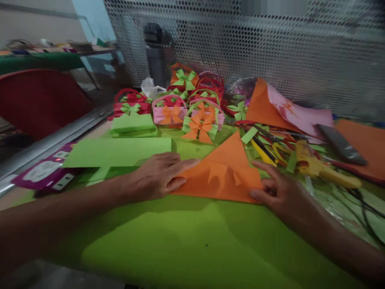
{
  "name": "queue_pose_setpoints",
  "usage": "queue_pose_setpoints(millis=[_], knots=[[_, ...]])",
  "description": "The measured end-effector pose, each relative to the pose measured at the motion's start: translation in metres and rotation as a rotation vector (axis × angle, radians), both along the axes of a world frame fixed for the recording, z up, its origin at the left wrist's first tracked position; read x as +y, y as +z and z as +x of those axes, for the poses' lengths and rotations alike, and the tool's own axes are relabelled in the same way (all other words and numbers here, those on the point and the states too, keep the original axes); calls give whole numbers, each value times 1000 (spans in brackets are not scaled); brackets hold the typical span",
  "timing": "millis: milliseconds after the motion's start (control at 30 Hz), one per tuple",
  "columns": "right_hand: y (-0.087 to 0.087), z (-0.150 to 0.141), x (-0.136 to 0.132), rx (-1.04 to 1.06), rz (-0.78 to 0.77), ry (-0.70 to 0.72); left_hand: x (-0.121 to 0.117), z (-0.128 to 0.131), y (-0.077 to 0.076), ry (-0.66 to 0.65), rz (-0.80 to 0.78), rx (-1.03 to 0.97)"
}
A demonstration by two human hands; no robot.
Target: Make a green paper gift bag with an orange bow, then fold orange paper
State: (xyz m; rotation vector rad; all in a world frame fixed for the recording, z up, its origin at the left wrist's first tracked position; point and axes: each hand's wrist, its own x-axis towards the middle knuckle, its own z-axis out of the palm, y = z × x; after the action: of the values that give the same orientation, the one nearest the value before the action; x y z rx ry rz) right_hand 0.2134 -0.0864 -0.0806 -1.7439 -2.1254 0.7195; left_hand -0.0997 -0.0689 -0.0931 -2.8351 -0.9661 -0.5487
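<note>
An orange craft sheet (221, 176), bent over into a peaked shape, lies on the green work surface in front of me. My left hand (164, 172) is closed on its left corner, thumb below and fingers along the upper side. At the right edge, my right hand (275, 186) pinches the lower corner with the thumb, its index finger stretched out along the side. Beyond the orange sheet stand small paper baskets with bows, among them a pink basket (170, 110). A flat light green sheet (120, 152) lies near my left hand.
To the right are a yellow glue gun (313, 160), yellow-handled scissors (264, 150), scraps and a dark grey block (339, 142). A purple power strip (45, 172) lies left. Behind stand a dark bottle (155, 60) and a perforated metal panel (270, 48). A red chair (42, 100) is at left.
</note>
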Motion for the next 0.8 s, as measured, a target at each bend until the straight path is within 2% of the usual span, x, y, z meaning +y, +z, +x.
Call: queue_pose_setpoints(millis=[67, 233, 467, 633, 800], knots=[[5, 0, 1, 40, -61, 22, 1, 1, -1, 3, 14, -8], [14, 0, 4, 56, -71, 29, 4, 2, -3, 8, 92, -33], [12, 3, 6, 121, -65, 22, 4, 3, -2, 61, 79, -15], [12, 8, 9, 176, -130, 52, 5, 2, -4, 57, 76, -9], [9, 7, 9, 179, -46, 42, 3, 1, -6, 117, 47, -41]])
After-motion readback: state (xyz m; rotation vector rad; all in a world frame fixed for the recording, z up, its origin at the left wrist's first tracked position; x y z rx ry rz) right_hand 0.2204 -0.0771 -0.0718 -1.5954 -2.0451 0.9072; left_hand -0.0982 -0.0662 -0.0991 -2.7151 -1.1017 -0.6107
